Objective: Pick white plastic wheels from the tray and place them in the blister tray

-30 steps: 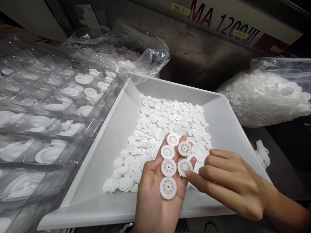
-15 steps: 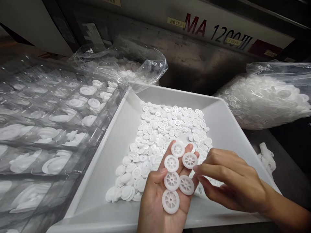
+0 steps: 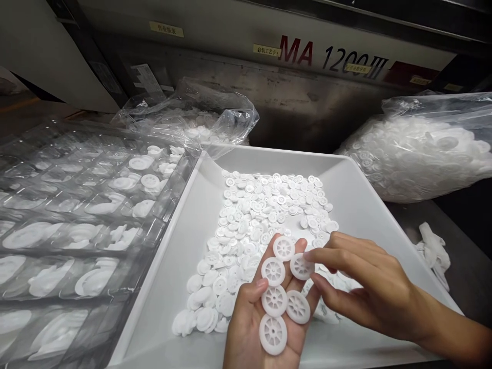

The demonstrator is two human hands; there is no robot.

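— Left of the white tray (image 3: 365,205)?
— Clear blister tray (image 3: 77,215), cut off by the frame's left edge.
— Right of it?
— Plastic bag (image 3: 423,107), contents blurred behind film.
— Over it?
— Left hand (image 3: 249,323) and right forearm (image 3: 453,333), both cut off at the frame; white plastic wheels (image 3: 249,225) beneath hidden.
— Beyond it?
— Yellow label (image 3: 265,49), print too small to read.

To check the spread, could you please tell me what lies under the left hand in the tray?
Loose white wheels run up to the left hand; what lies directly under its palm is covered.
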